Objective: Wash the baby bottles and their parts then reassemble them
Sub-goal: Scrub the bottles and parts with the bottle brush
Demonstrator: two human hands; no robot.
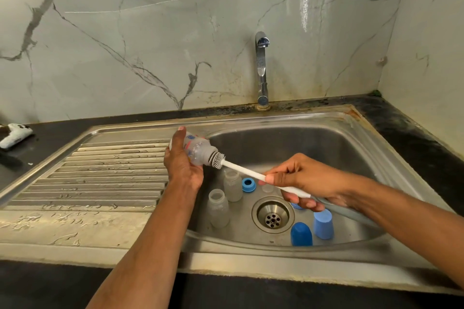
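Centre frame: bottle clasped in left hand, mouth toward lower right; brush, pinched by right hand, is aligned along its axis.

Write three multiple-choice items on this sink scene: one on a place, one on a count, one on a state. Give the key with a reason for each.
1. Where do the two empty bottles stand?
A. on the drainboard
B. in the sink basin, left of the drain
C. on the counter by the tap

2. How many blue caps stand at the basin's front right?
A. two
B. four
C. none

3. What is the brush head doing?
A. lying in the drain
B. hanging from the tap
C. sitting at the mouth of the held bottle

Key: B, the empty bottles stand in the sink beside the drain; A, one dark and one light among the blue caps; C, the right hand holds the brush at the bottle in the left hand.
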